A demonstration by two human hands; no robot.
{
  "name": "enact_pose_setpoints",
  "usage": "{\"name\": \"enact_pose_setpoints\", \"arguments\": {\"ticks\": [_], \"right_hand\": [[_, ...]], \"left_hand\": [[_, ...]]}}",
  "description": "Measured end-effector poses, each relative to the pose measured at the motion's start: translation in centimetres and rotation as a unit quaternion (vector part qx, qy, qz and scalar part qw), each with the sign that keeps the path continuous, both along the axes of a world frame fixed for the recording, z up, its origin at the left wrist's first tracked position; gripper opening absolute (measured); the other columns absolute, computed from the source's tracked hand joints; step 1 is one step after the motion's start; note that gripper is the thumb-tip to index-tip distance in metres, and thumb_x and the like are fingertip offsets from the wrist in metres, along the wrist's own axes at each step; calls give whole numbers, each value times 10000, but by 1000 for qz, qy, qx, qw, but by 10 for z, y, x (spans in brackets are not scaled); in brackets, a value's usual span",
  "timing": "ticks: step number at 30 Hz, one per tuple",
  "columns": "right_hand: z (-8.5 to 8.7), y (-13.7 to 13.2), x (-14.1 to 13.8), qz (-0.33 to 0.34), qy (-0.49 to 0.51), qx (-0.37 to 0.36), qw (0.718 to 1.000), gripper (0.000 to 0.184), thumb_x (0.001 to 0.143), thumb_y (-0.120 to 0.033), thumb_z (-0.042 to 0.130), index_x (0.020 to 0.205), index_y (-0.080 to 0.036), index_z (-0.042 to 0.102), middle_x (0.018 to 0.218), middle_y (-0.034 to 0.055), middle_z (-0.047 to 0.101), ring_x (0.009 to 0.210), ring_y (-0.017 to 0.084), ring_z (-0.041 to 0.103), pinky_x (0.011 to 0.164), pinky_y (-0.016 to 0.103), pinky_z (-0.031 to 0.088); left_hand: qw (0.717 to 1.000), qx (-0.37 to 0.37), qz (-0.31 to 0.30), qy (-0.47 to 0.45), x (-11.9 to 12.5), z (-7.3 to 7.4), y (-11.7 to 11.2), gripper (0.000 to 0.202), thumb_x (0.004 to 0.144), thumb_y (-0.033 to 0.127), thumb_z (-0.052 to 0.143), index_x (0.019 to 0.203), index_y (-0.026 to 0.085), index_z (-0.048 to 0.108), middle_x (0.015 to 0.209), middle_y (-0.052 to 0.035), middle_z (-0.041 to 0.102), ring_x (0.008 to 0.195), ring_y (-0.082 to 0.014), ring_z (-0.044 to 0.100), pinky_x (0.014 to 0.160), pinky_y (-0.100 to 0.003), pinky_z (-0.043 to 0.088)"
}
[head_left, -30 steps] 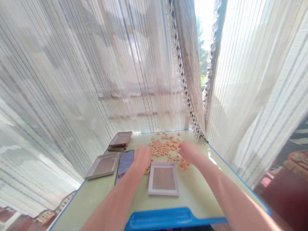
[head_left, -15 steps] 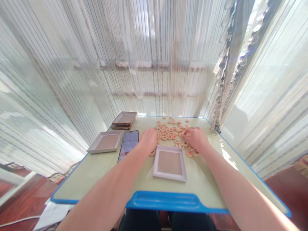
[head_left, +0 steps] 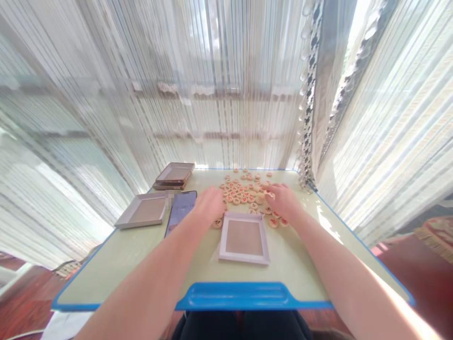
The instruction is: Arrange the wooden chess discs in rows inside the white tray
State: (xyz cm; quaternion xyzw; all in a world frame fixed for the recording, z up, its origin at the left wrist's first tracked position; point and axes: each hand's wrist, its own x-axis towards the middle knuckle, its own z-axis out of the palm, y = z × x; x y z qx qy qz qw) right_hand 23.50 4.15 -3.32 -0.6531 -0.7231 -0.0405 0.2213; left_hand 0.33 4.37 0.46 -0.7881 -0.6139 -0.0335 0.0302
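Note:
Round wooden Chinese chess pieces (head_left: pixel 244 199) with red and black characters lie in a loose cluster beyond a shallow white-rimmed box tray (head_left: pixel 222 238). At the cluster's left edge is my left hand (head_left: pixel 211 204), palm down, its fingertips hidden behind the hand itself. My right hand (head_left: pixel 283 202) reaches in from the right side, fingers bent and thumb apart from them. A piece shows in the gap between its thumb and forefinger; I see no firm grip on it. Another piece (head_left: pixel 260 198) lies just left of those fingertips.
Left of my left hand lies a phone (head_left: pixel 180 208). Beside it rests another shallow box tray (head_left: pixel 122 217), with stacked box parts (head_left: pixel 173 183) behind. The table (head_left: pixel 116 269) has a blue edge and a blue front groove (head_left: pixel 237 296). String curtains (head_left: pixel 226 118) hang close behind it.
The whole view has shifted slightly, moving the table left in the picture. My right hand's fingers have spread a little among the pieces. The left hand keeps its place by the cluster.

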Motion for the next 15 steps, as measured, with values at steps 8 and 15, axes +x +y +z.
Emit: {"name": "enact_pose_setpoints", "arguments": {"ticks": [8, 15], "right_hand": [[-4, 7, 9, 15, 19, -25, 999, 151, 772, -261, 577, 813, -222, 716, 915, 15, 697, 926, 188, 541, 863, 278, 393], [-2, 3, 5, 3, 36, -15, 999, 229, 839, -256, 493, 999, -216, 652, 859, 35, 692, 950, 195, 555, 787, 285, 396]], "left_hand": [[999, 16, -35, -27, -4, -9, 10, 283, 746, 119, 470, 973, 145, 638, 941, -141, 664, 903, -254, 627, 766, -292, 450], [996, 1, -26, -88, -7, -8, 14, 331, 797, 186, 436, 1059, 181, 639, 827, -100, 703, 796, -242, 652, 715, -290, 448]]}}
